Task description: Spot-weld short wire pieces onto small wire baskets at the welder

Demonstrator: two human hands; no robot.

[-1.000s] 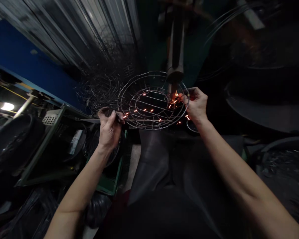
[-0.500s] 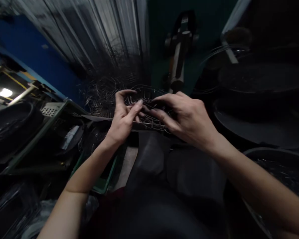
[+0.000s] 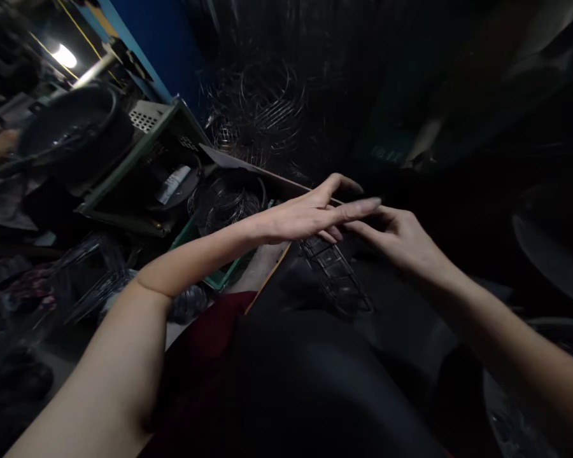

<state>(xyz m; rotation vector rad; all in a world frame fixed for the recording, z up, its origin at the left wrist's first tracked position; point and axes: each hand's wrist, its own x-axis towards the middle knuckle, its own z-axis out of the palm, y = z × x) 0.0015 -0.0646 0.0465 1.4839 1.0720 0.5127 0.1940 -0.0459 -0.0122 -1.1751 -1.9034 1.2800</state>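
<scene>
Over the lap, dim light: both hands meet above a dark apron, the wire grille between and below them.
Left hand: reaches across flat, fingers stretched out and loose, gripping nothing; its fingertips lie over the right hand's fingers.
Right hand: fingers curled toward the top end of the grille; whether they actually grip the wire cannot be told in the gloom.
Wire grille: tilted, running down from the hands toward the lap, resting on the apron.
Wooden strip: just left of the grille, slanting under the left hand.
Stacked wire grilles: heaped well behind the hands.
Green crate: below the left forearm.
Lamp: lit, far upper left.
</scene>
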